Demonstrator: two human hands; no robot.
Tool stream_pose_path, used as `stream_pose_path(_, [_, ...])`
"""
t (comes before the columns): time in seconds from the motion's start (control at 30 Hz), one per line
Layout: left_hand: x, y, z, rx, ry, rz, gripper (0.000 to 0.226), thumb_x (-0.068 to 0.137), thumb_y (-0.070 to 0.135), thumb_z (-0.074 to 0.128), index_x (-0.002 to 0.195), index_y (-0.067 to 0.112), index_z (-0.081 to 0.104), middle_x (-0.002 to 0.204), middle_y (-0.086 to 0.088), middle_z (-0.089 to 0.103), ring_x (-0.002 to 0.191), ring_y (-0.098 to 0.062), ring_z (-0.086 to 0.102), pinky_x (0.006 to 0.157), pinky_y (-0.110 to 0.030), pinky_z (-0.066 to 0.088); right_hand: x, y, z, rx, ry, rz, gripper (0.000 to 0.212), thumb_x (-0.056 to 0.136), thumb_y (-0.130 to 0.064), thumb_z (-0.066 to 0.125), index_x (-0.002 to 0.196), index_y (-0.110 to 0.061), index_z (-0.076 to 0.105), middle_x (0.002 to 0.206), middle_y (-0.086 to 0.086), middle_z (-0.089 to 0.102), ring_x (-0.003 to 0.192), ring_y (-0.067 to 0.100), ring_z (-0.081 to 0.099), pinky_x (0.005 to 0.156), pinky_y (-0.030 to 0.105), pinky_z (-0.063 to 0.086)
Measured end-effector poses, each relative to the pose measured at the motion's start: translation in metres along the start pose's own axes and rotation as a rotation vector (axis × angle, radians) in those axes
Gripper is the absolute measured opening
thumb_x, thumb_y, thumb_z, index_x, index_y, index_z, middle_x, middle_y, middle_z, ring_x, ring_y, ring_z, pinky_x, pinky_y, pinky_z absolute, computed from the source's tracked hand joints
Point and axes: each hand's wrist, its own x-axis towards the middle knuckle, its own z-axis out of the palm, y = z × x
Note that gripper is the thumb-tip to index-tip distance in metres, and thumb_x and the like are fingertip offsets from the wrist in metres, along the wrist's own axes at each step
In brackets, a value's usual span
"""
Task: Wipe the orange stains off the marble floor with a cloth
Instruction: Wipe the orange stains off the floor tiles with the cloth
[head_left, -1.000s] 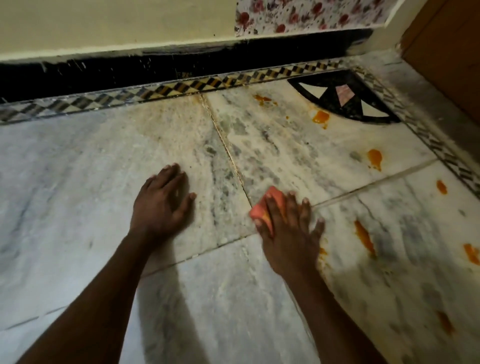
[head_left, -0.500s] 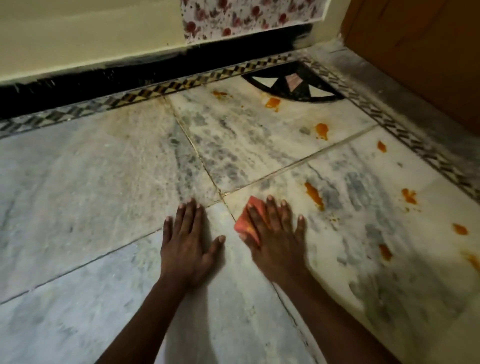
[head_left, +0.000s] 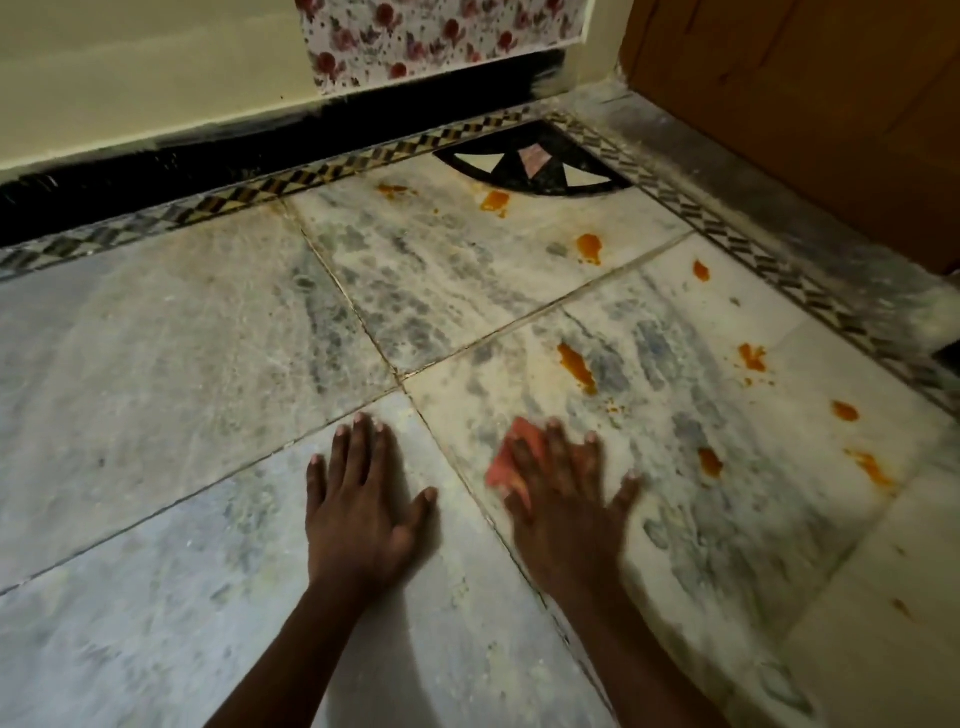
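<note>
My right hand (head_left: 563, 499) presses flat on a small orange-pink cloth (head_left: 506, 460) lying on the marble floor (head_left: 171, 364); only the cloth's left part shows past my fingers. The hand is blurred. My left hand (head_left: 358, 499) lies flat on the floor, fingers spread, holding nothing, just left of the tile seam. Several orange stains dot the tiles beyond and right of the cloth: a long streak (head_left: 575, 361) closest, a blob (head_left: 589, 247), another blob (head_left: 493, 200), and smaller spots (head_left: 709, 461) at the right.
A black skirting (head_left: 208, 161) and cream wall run along the far side, with a patterned inlay border (head_left: 311, 176) on the floor. A black fan-shaped inlay (head_left: 535, 163) fills the corner. A brown wooden door (head_left: 805, 104) stands at right behind a grey sill.
Both hands have shifted right and nearer to me across the tile seam, the right hand sliding the cloth onto the stained tile. The view has turned toward the corner.
</note>
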Motion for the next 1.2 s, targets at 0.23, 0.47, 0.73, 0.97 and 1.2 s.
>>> stream_pose_path(0.23, [-0.003, 0.006, -0.005, -0.023, -0.009, 0.012, 0.098, 0.095, 0.08, 0.021, 0.171, 0.02, 0.012, 0.18, -0.004, -0.002, 0.167, -0.022, -0.006, 0.134, -0.05, -0.002, 0.054, -0.016, -0.005, 0.062, -0.072, 0.159, 0.067, 0.105, -0.065, 0.027, 0.166, -0.047, 0.007, 0.178, -0.006, -0.011, 0.161, 0.042, -0.02, 0.12, 0.073, -0.015])
stream_pose_path(0.47, [0.003, 0.014, 0.001, -0.123, 0.009, 0.015, 0.097, 0.092, 0.076, 0.025, 0.167, 0.015, 0.033, 0.179, -0.006, 0.013, 0.166, -0.024, 0.006, 0.133, -0.056, 0.005, -0.066, 0.032, -0.002, -0.003, 0.07, 0.012, 0.06, 0.1, -0.064, 0.036, 0.159, -0.049, 0.038, 0.174, -0.007, 0.026, 0.161, 0.037, 0.024, 0.118, 0.077, 0.013])
stream_pose_path(0.73, [0.006, 0.079, 0.014, -0.109, -0.025, 0.043, 0.096, 0.09, 0.071, 0.021, 0.167, 0.015, 0.031, 0.178, -0.013, 0.014, 0.166, -0.032, 0.007, 0.133, -0.051, 0.006, 0.008, 0.047, 0.002, 0.044, 0.086, 0.186, 0.068, 0.099, -0.068, 0.023, 0.162, -0.045, 0.034, 0.177, -0.003, 0.017, 0.163, 0.043, 0.003, 0.126, 0.069, 0.001])
stream_pose_path(0.97, [0.011, 0.099, 0.017, -0.115, -0.072, 0.193, 0.088, 0.094, 0.064, 0.025, 0.166, 0.014, 0.035, 0.177, -0.013, 0.019, 0.165, -0.031, 0.016, 0.133, -0.055, 0.014, -0.081, 0.116, -0.004, -0.117, 0.085, -0.066, 0.067, 0.104, -0.071, 0.02, 0.166, -0.046, 0.016, 0.178, -0.003, 0.011, 0.163, 0.037, 0.014, 0.124, 0.069, 0.018])
stream_pose_path(1.2, [0.012, 0.121, 0.027, 0.02, -0.062, 0.129, 0.096, 0.096, 0.076, 0.017, 0.171, 0.017, 0.014, 0.18, -0.014, 0.004, 0.166, -0.033, 0.004, 0.133, -0.054, 0.006, -0.021, 0.124, -0.007, -0.102, 0.211, 0.098, 0.07, 0.103, -0.066, 0.034, 0.165, -0.034, 0.032, 0.177, 0.0, 0.017, 0.164, 0.035, 0.009, 0.129, 0.058, -0.002])
